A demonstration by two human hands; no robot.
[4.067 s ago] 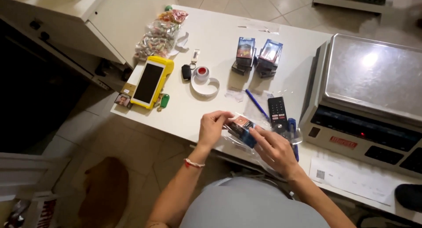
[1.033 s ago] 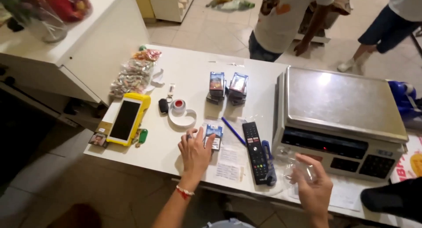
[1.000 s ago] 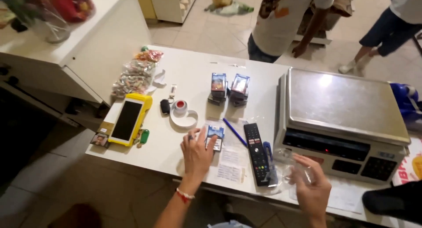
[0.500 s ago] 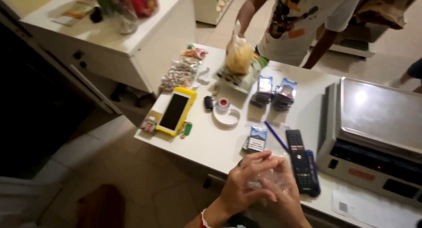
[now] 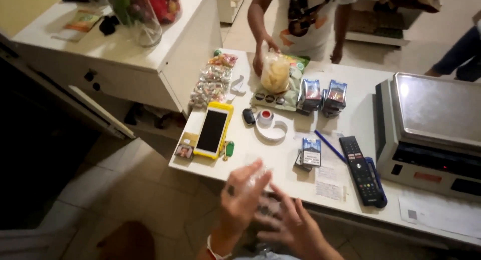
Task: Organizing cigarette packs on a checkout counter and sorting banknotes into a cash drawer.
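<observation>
Both hands are working a crumpled bit of clear plastic wrap [image 5: 260,187] just off the near edge of the white table [image 5: 350,119]. The left hand [image 5: 241,196] is pinching it loosely, and the right hand [image 5: 293,226] is spreading its fingers under it. A small blue-and-white pack [image 5: 311,152] is lying on the table beside a black remote [image 5: 362,169].

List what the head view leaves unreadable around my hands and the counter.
- What the left hand and right hand hold: motion blur smears it; looks like clear plastic, not certain.
- Whether either hand is closed on it: blurred.
- Scale: right side cut off by the frame edge.
- Other person behind the counter: upper body cut off by the top edge.
</observation>
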